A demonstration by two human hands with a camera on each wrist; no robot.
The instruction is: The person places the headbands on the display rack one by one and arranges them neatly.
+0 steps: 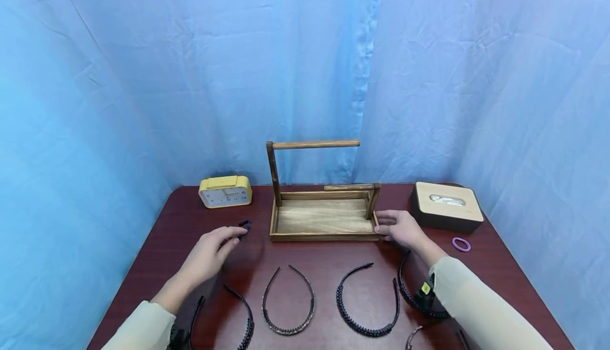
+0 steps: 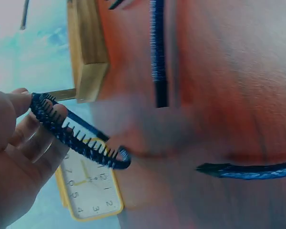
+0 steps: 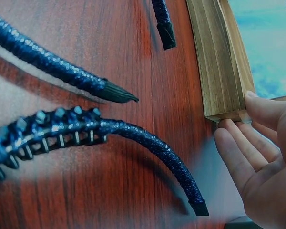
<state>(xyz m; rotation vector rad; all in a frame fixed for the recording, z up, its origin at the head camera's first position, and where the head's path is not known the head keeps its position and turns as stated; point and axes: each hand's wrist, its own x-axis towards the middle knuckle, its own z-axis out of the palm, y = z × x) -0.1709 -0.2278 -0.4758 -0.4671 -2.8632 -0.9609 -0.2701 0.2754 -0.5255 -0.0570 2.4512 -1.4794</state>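
Between thumb and fingertips, my left hand (image 1: 207, 254) pinches a dark hair clip (image 2: 74, 140) with a row of teeth and a curled end. It is raised near the left end of a wooden tray (image 1: 324, 237), in front of the yellow clock (image 1: 225, 191). The tray carries two bars on posts, a tall one at left and a low one at right. My right hand (image 1: 400, 229) grips the tray's right front corner, thumb on the rim and fingers against the outer wall (image 3: 209, 71). Part of that corner is hidden behind the fingers.
Several headbands lie in front of the tray, among them a silvery one (image 1: 288, 332) and a black one (image 1: 364, 331). Others lie partly under my forearms. A tissue box (image 1: 448, 207) and a purple ring (image 1: 460, 244) sit at right. Blue curtains (image 1: 314, 64) hang behind the table.
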